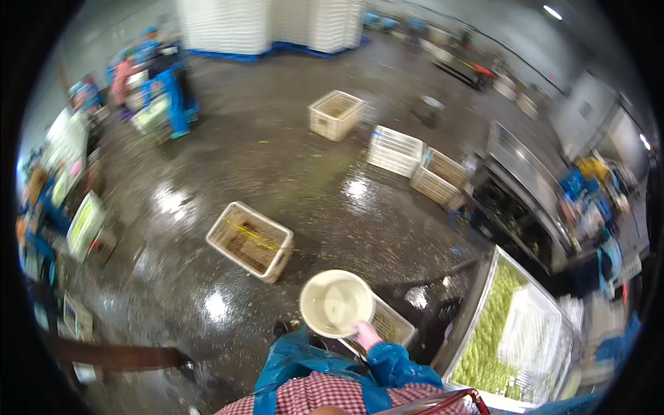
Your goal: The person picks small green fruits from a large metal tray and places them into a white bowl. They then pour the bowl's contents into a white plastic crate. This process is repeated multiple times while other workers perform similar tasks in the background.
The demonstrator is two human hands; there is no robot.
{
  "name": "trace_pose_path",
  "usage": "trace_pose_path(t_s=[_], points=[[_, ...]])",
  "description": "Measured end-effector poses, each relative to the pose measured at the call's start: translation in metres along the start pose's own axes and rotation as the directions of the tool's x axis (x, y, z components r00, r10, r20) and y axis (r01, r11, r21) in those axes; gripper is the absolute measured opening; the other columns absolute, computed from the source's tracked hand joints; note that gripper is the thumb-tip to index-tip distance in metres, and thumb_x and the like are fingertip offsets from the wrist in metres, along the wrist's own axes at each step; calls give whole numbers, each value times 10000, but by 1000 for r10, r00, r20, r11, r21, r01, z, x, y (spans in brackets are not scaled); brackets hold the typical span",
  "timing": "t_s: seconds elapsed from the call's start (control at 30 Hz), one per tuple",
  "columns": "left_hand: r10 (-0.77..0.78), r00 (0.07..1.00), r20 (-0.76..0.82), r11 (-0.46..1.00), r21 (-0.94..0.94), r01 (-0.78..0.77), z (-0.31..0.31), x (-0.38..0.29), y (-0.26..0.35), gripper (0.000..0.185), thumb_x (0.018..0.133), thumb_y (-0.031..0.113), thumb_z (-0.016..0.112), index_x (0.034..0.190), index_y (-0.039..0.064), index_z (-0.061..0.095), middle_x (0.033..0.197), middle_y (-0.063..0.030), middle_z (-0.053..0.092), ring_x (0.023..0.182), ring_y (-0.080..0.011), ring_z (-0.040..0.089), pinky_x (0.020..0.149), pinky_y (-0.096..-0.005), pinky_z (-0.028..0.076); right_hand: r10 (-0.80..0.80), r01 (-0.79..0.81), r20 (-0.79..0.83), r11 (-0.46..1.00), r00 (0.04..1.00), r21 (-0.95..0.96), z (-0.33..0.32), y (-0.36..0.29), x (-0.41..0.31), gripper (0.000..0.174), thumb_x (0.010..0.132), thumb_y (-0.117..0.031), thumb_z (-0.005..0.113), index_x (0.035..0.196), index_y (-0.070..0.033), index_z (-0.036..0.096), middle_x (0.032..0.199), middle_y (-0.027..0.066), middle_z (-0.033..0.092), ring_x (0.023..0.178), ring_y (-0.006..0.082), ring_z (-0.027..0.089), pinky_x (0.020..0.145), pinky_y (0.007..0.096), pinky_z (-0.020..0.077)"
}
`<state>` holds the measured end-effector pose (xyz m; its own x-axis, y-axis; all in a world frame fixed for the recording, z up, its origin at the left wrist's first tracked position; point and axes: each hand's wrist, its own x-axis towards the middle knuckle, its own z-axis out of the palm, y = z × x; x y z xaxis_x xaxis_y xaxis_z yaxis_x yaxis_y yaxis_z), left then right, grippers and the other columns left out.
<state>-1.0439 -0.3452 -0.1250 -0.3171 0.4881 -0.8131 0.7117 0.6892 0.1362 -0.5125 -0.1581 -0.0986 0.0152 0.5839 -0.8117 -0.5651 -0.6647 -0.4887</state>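
Note:
My right hand (366,335), with a blue waterproof sleeve behind it, grips the near rim of a round cream plastic tub (334,307). The tub is tilted so that I look into it, and no contents show inside. Behind and partly under it in the view is a pale plastic crate (402,324), mostly hidden by the tub and my forearm. My left hand is out of view. Beyond the tub, on the wet floor, stands a pale open crate (253,239) with a yellow strip across it.
To my right is a metal-rimmed bin (480,337) of green produce with white trays (531,316) over it. Several crates (397,150) stand farther off near a metal machine (529,161). People in blue workwear (171,88) are at the left. Wrapped white stacks (225,26) stand at the back.

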Motion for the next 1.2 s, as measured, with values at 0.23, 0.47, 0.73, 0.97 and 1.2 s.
trace_pose_path(t_s=[0.23,0.47,0.73,0.97,1.2], points=[[395,909,135,827,-484,-287,-100,154,298,503,903,293,560,1343,54,615,1376,-187,602,1270,-290,574,1095,-400,438,-309,307,10,947,951,92,78,-89,89,357,859,-117,635,1195,1,663,972,157,732,806,292,725,680,431,611],[546,763,345,807,-462,-369,-192,236,541,506,905,288,572,1351,52,602,1380,-168,604,1262,-276,576,1082,-401,447,-588,589,-54,808,807,-9,128,-136,80,411,723,-81,637,1120,-44,736,942,90,745,852,194,688,743,396,551],[505,589,631,856,-454,-248,-164,252,757,510,908,282,585,1362,50,587,1384,-147,607,1254,-260,578,1066,-403,458,-532,431,-185,809,826,-400,120,-260,107,426,719,-124,631,1133,-42,695,885,111,740,820,243,691,752,406,548],[281,459,843,960,-248,-132,-138,202,943,515,910,277,596,1370,48,574,1388,-128,609,1246,-247,580,1052,-405,467,-530,544,-241,839,813,-8,-25,-393,64,879,915,-422,687,1561,-78,198,1418,128,502,1291,232,486,1011,425,470],[561,295,774,810,-587,0,-87,214,1160,500,929,150,484,1400,-18,494,1431,-142,553,1307,-251,506,1144,-334,412,-294,867,-831,325,472,377,-224,-468,75,750,942,-435,692,1515,-88,355,1355,146,573,1109,280,641,952,406,518]])
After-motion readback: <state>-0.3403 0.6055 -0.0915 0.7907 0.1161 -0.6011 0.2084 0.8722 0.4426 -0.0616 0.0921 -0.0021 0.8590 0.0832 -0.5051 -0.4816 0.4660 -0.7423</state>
